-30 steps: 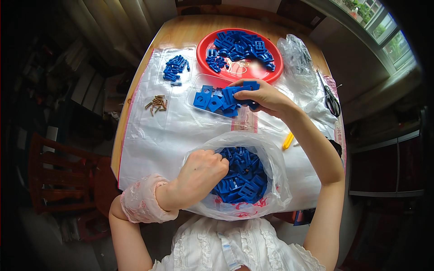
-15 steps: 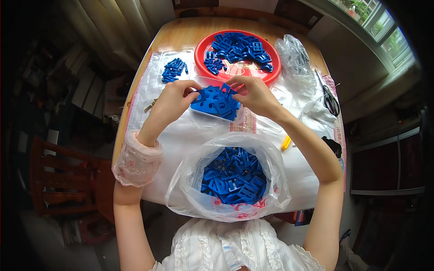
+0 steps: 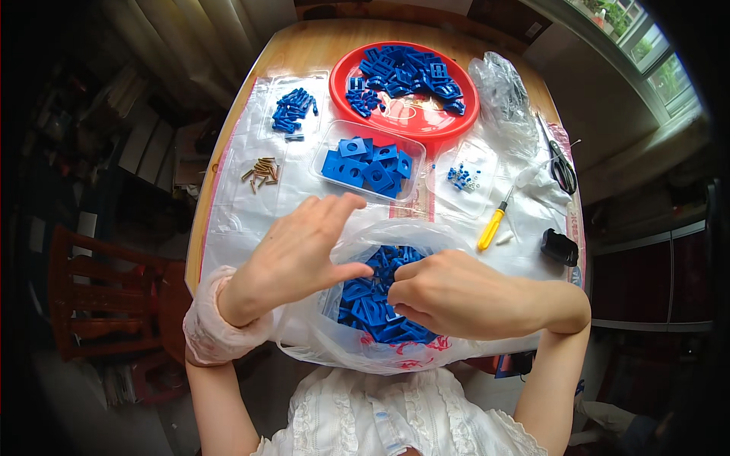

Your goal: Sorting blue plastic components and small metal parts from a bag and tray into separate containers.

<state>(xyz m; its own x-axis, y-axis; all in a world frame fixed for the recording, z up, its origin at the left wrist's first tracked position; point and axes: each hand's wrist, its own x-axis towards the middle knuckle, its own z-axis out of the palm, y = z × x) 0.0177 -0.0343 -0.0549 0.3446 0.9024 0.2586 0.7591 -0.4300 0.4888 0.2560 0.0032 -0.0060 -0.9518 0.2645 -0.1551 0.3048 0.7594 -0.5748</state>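
Now both hands are brought back from the clear tray (image 3: 370, 162) to the plastic bag (image 3: 319, 334): right hand (image 3: 464, 295) pinched among its blue pieces (image 3: 376, 304), left hand (image 3: 296, 254) spread empty at its rim

- A single view, taken from a fisheye camera on the person's head, looks steeply down onto the wooden table (image 3: 304, 45).
- It faces forward and downward: the table's far edge lies toward the picture's top, the person's white garment (image 3: 395, 418) at the bottom, just below the table's near edge.
- It sits close above the table's near edge, so the left hand (image 3: 293, 254) and right hand (image 3: 456, 292) loom large there, the forearms entering from below.
- Straight lines bend toward the rim; a window (image 3: 646, 45) curves beyond the table's far right corner, a red chair (image 3: 99, 296) left of the table.
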